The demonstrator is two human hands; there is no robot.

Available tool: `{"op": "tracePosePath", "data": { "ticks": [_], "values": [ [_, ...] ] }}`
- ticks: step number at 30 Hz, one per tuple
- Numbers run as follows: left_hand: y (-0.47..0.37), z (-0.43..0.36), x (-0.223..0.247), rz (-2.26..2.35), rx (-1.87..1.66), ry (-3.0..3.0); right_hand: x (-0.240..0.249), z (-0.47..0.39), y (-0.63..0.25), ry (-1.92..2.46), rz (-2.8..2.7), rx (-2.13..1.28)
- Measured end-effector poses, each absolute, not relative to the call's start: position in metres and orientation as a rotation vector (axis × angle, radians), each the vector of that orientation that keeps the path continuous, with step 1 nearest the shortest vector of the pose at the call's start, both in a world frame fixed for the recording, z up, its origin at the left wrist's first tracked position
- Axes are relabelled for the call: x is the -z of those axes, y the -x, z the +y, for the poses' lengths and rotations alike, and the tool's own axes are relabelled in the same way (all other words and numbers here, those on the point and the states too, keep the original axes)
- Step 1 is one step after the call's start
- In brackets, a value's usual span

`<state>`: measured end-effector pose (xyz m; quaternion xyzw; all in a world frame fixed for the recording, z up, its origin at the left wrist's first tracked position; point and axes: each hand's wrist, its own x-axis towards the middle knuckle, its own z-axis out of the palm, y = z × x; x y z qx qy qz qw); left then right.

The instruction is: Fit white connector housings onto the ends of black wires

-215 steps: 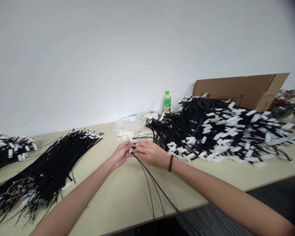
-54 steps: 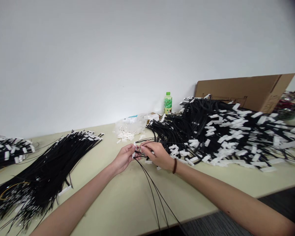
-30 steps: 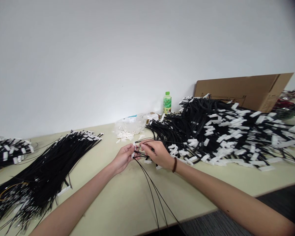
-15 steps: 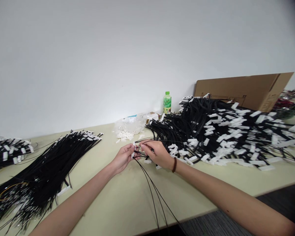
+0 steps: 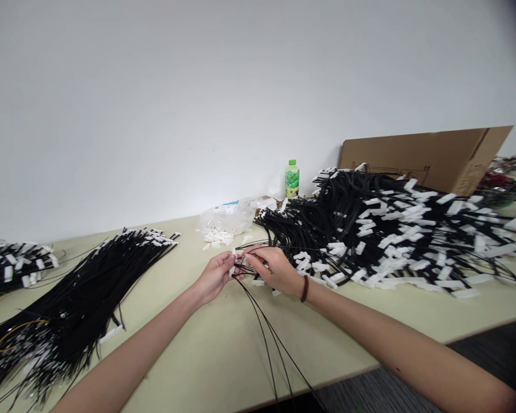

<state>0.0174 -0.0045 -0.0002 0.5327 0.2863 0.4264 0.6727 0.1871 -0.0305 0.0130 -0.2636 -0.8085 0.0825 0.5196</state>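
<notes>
Between the fingers of my left hand [image 5: 215,276] is a small white connector housing [image 5: 233,263], with several thin black wires [image 5: 258,310] running from it. Some of these wires hang down over the table's front edge. My right hand [image 5: 275,268] is closed in a pinch on a black wire right beside the housing. Whether the wire's tip sits inside the housing is too small to tell. Behind my hands, loose white housings [image 5: 218,236] spill from a clear plastic bag [image 5: 230,217].
A big heap of black cables with white connectors [image 5: 395,229] covers the table's right side. Long black wire bundles [image 5: 81,292] lie at left, beside another connector bundle [image 5: 17,264]. At the wall stand a green-capped bottle [image 5: 292,180] and a cardboard box [image 5: 413,152].
</notes>
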Motion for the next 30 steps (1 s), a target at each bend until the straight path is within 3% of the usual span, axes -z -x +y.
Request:
{"op": "tracePosePath", "data": {
  "ticks": [30],
  "values": [
    [-0.0179,-0.0046,0.0001,0.673,-0.958,-1.218,-0.0108,-0.0319,-0.1869,0.646,-2.021,-0.205]
  ]
}}
